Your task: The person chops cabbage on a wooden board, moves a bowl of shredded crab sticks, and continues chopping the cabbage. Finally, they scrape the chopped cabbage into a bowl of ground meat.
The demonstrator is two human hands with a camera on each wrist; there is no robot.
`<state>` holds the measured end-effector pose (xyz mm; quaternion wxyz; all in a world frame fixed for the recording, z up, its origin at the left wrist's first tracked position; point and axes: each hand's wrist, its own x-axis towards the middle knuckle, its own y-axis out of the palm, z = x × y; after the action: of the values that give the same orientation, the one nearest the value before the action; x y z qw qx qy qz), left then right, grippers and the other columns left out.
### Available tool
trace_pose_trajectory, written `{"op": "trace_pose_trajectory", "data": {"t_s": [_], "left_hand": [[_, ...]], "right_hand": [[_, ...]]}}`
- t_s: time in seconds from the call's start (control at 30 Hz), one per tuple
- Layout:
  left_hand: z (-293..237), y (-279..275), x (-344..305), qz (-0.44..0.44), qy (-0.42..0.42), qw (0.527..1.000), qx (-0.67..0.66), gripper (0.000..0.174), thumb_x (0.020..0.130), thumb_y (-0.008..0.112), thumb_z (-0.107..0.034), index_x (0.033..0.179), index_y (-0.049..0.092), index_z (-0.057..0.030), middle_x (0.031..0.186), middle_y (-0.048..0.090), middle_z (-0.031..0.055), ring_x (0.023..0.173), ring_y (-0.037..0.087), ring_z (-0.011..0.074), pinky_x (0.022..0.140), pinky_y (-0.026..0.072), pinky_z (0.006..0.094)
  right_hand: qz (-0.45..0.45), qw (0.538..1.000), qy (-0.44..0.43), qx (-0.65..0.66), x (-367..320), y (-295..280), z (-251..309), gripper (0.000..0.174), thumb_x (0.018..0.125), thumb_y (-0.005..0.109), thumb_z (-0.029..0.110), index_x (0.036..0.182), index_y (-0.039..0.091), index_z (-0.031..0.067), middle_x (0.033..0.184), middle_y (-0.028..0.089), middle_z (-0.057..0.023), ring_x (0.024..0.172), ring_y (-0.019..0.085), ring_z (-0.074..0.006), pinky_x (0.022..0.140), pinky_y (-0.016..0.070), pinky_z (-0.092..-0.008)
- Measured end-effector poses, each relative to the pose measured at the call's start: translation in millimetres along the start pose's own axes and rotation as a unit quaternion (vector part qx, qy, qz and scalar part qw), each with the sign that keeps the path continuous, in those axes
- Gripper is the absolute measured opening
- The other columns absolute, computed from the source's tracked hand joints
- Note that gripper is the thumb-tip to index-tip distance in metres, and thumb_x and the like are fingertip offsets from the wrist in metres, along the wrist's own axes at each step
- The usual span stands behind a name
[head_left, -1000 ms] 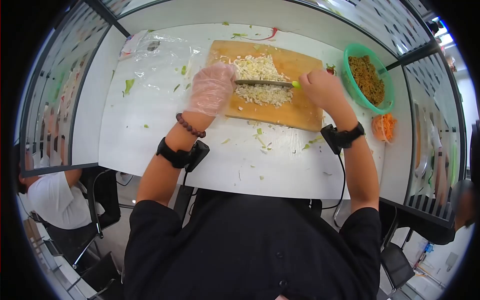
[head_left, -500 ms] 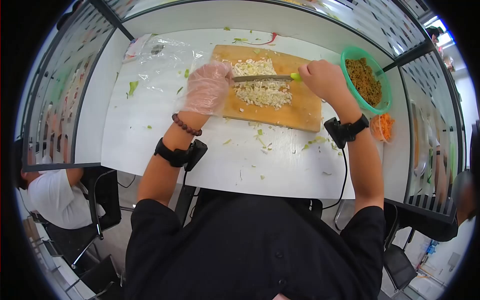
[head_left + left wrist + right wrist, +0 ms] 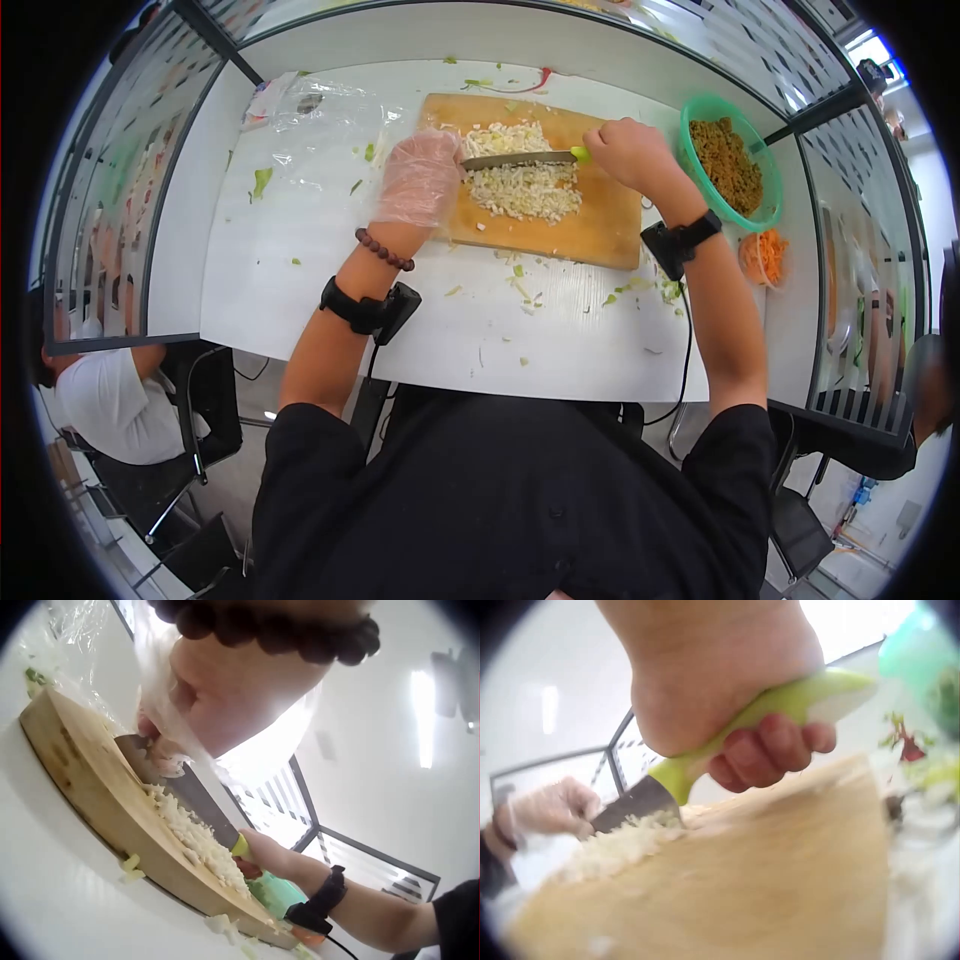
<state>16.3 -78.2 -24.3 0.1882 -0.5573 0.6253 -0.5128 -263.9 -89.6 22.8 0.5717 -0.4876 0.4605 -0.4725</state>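
A kitchen knife (image 3: 515, 159) lies across a heap of finely chopped pale vegetable (image 3: 525, 192) on a wooden cutting board (image 3: 600, 235). My right hand (image 3: 632, 155) grips its light green handle (image 3: 787, 701), fingers curled around it. In a clear plastic glove, my left hand (image 3: 418, 178) pinches the far end of the blade between thumb and fingers, as the left wrist view shows. The blade (image 3: 199, 796) stands edge down in the chopped bits, which spread on both sides of it.
A green bowl (image 3: 690, 165) of brown crumbly filling stands to the right, with a small container of shredded carrot (image 3: 765, 256) nearer me. A crumpled clear plastic bag (image 3: 330, 125) lies at the back left. Green scraps (image 3: 262, 182) dot the white table (image 3: 310, 300).
The blade has rocked and shifted through the chopped heap, its handle end moving slightly left. Both hands keep their hold on the knife.
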Motion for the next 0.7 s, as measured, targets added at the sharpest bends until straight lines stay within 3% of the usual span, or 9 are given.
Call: {"op": "trace_pose_trajectory", "data": {"t_s": [0.17, 0.4, 0.5, 0.6, 0.7], "left_hand": [[0, -1, -6, 0.014, -0.015, 0.999, 0.027, 0.009, 0.077, 0.067, -0.014, 0.074, 0.064, -0.0069, 0.076, 0.066, 0.0132, 0.078, 0.064, 0.0321, 0.071, 0.0499, 0.0409], [-12, -28, -5, 0.013, -0.052, 0.999, 0.001, 0.009, 0.077, 0.069, -0.016, 0.076, 0.067, -0.0075, 0.076, 0.066, 0.0125, 0.077, 0.064, 0.0322, 0.071, 0.0498, 0.0414], [-14, -20, -7, 0.026, -0.048, 0.998, -0.033, 0.009, 0.075, 0.070, -0.016, 0.077, 0.067, -0.0078, 0.076, 0.066, 0.0124, 0.079, 0.064, 0.0319, 0.071, 0.0496, 0.0415], [-12, -9, -5, 0.008, -0.018, 0.999, -0.029, 0.007, 0.075, 0.069, -0.014, 0.077, 0.067, -0.0082, 0.076, 0.066, 0.0127, 0.080, 0.064, 0.0317, 0.072, 0.0496, 0.0407], [-9, -6, -3, 0.021, -0.004, 0.999, -0.049, 0.002, 0.076, 0.066, -0.010, 0.076, 0.065, -0.0080, 0.076, 0.066, 0.0127, 0.080, 0.064, 0.0324, 0.072, 0.0497, 0.0409]], "right_hand": [[-0.054, 0.998, -0.028, 0.014, -7, 25, -4, 0.048, 0.090, 0.040, 0.036, 0.078, 0.070, 0.0004, 0.083, 0.068, -0.0234, 0.077, 0.065, -0.0412, 0.076, 0.0521, -0.0498], [-0.053, 0.998, -0.012, -0.008, -22, -13, 12, 0.046, 0.090, 0.040, 0.034, 0.076, 0.068, 0.0002, 0.078, 0.067, -0.0215, 0.073, 0.064, -0.0413, 0.072, 0.0518, -0.0481], [-0.029, 1.000, 0.004, -0.002, -32, -15, 11, 0.044, 0.091, 0.041, 0.032, 0.075, 0.067, 0.0004, 0.078, 0.065, -0.0242, 0.075, 0.063, -0.0421, 0.072, 0.0507, -0.0503], [-0.068, 0.994, -0.085, -0.005, -29, 35, -9, 0.044, 0.092, 0.040, 0.032, 0.078, 0.067, -0.0005, 0.084, 0.066, -0.0237, 0.079, 0.063, -0.0421, 0.073, 0.0505, -0.0502], [0.000, 1.000, 0.015, 0.003, -31, 10, -2, 0.043, 0.091, 0.041, 0.032, 0.080, 0.067, -0.0003, 0.084, 0.066, -0.0225, 0.079, 0.063, -0.0418, 0.073, 0.0501, -0.0492]]}}
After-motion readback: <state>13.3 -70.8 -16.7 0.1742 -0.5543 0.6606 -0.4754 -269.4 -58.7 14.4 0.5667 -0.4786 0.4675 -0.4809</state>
